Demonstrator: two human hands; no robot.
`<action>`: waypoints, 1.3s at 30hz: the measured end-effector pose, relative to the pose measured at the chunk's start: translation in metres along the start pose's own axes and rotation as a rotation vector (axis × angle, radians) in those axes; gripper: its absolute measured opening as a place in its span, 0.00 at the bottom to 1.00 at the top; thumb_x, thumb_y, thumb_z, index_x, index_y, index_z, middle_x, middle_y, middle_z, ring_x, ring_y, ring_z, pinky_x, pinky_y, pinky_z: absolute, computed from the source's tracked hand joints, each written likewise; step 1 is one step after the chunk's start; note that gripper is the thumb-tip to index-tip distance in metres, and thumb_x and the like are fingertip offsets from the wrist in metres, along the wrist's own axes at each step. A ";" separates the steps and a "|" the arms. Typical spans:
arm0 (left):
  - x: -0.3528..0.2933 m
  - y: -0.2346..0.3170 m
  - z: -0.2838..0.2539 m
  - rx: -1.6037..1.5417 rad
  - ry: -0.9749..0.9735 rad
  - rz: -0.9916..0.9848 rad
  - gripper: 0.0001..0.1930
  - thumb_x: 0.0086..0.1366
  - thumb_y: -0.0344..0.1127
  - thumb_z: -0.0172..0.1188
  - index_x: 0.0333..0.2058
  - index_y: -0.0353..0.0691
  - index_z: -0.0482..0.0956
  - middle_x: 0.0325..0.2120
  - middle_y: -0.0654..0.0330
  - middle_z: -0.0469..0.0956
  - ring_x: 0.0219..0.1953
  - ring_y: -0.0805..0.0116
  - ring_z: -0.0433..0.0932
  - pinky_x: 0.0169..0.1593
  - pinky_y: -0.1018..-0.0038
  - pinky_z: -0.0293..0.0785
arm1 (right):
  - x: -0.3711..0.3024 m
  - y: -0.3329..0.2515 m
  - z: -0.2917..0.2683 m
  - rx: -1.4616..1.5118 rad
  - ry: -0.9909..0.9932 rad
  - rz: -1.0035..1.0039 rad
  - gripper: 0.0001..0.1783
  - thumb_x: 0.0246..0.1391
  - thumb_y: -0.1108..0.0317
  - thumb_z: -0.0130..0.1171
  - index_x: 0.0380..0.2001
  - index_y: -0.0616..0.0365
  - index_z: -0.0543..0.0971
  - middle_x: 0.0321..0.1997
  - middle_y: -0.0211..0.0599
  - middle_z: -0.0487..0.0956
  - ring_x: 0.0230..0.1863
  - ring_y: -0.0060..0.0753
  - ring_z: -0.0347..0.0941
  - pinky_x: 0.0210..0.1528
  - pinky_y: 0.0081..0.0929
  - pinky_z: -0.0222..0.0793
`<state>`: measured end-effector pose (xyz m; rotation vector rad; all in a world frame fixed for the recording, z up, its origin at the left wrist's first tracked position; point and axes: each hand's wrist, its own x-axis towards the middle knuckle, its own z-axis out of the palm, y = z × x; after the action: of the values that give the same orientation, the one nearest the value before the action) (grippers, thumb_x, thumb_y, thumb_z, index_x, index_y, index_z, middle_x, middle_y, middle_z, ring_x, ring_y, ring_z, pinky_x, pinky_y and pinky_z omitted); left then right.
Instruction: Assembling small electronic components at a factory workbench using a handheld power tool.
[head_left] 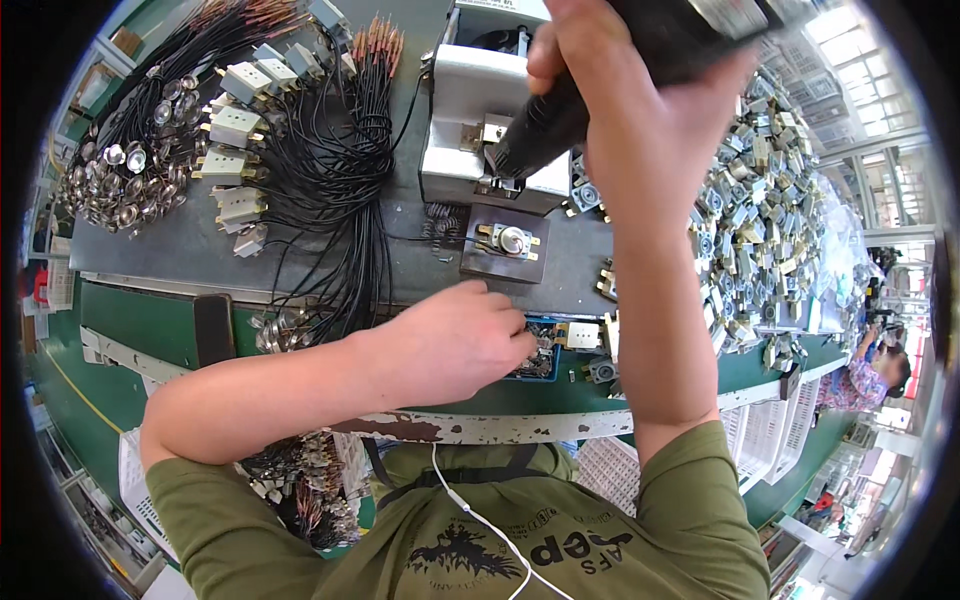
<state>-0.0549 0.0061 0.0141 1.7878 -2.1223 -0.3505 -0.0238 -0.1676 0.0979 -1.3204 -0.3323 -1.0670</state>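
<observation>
My right hand (645, 115) is wrapped round a black electric screwdriver (548, 122), its narrow end tilted down at the grey metal stand (470, 100). My left hand (470, 335) has its fingers bent together at the blue tray (540, 378) of small metal parts; what they pinch, if anything, is hidden. Between the hands lies a dark metal block (490, 266). On it sits a small assembly (514, 241) with a round metal piece and brass tabs, and a black wire runs to it from the left.
Bundled black wires (340, 165) with white connectors lie at the left, beside shiny metal cups (125, 185). A large heap of metal-and-white connectors (760, 190) fills the right side. A phone-like dark slab (213, 330) lies near the front edge. Another person (865, 380) is far right.
</observation>
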 end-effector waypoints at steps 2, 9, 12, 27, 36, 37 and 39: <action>0.002 -0.003 -0.018 0.025 -0.033 0.000 0.07 0.55 0.31 0.60 0.34 0.41 0.79 0.31 0.61 0.79 0.38 0.63 0.80 0.44 0.66 0.75 | 0.008 0.011 -0.012 0.303 -0.250 -0.137 0.26 0.56 0.80 0.69 0.53 0.61 0.66 0.37 0.37 0.82 0.29 0.21 0.78 0.27 0.20 0.76; -0.006 -0.045 -0.051 0.085 0.362 -0.285 0.05 0.60 0.36 0.68 0.32 0.45 0.82 0.29 0.65 0.83 0.36 0.64 0.82 0.43 0.66 0.73 | 0.014 0.001 -0.011 -0.098 -0.276 -0.378 0.29 0.56 0.85 0.66 0.54 0.60 0.62 0.37 0.38 0.81 0.32 0.25 0.80 0.31 0.22 0.78; -0.002 -0.051 -0.034 0.092 0.356 -0.281 0.06 0.60 0.37 0.69 0.31 0.45 0.81 0.28 0.65 0.81 0.36 0.64 0.81 0.43 0.66 0.72 | -0.010 -0.016 -0.006 0.035 -0.092 0.069 0.30 0.55 0.85 0.65 0.55 0.60 0.62 0.37 0.38 0.80 0.33 0.26 0.80 0.33 0.23 0.79; -0.001 -0.061 -0.006 -0.015 0.398 -0.256 0.06 0.56 0.29 0.69 0.32 0.40 0.81 0.35 0.60 0.82 0.41 0.56 0.81 0.46 0.62 0.76 | -0.041 -0.044 0.001 -0.021 0.133 0.205 0.35 0.52 0.81 0.70 0.58 0.62 0.61 0.39 0.39 0.80 0.35 0.29 0.81 0.37 0.24 0.81; 0.000 -0.059 -0.001 -0.052 0.427 -0.271 0.07 0.55 0.27 0.70 0.33 0.39 0.81 0.34 0.58 0.81 0.40 0.54 0.80 0.44 0.61 0.76 | -0.044 -0.034 0.004 0.024 0.151 0.148 0.37 0.51 0.80 0.71 0.59 0.63 0.61 0.39 0.39 0.81 0.35 0.29 0.82 0.37 0.24 0.81; -0.001 -0.060 0.000 -0.064 0.465 -0.260 0.07 0.55 0.27 0.70 0.33 0.39 0.81 0.33 0.57 0.81 0.40 0.54 0.80 0.44 0.61 0.76 | -0.044 -0.031 0.006 0.031 0.149 0.146 0.37 0.51 0.80 0.72 0.59 0.63 0.61 0.39 0.39 0.81 0.35 0.29 0.82 0.37 0.24 0.81; -0.001 -0.061 -0.001 -0.099 0.447 -0.260 0.07 0.56 0.28 0.69 0.32 0.38 0.81 0.33 0.57 0.81 0.39 0.54 0.80 0.43 0.60 0.76 | -0.040 -0.027 0.004 0.032 0.134 0.148 0.38 0.51 0.80 0.72 0.60 0.63 0.61 0.39 0.39 0.81 0.35 0.29 0.82 0.38 0.24 0.81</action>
<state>0.0006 -0.0037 -0.0096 1.8768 -1.5498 -0.1006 -0.0640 -0.1434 0.0860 -1.2190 -0.1481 -1.0157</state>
